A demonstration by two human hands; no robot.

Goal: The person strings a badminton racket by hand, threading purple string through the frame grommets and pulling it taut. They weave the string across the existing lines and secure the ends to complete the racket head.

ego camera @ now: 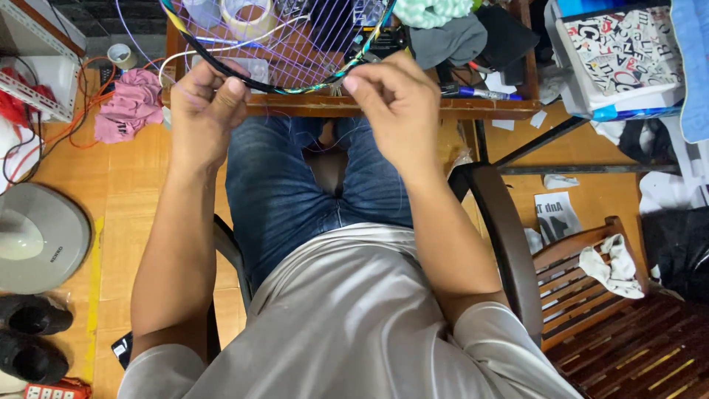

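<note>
While the left hand (207,103) curls shut around the racket (273,52) frame at its lower rim, the right hand (395,103) pinches a thin string (336,140) between thumb and forefinger, just at 3 o'clock of the left. Judging by this grip, steady tension and a firm brace on the frame would serve best, keeping the string from slipping. The frame is a slim, glossy dark hoop with coloured flecks; its strings form a fine pale violet grid. It rests on a wooden table (413,109) at 12 o'clock. A pink cloth (129,107) lies crumpled at 9 o'clock, tape rolls (247,16) beyond.
</note>
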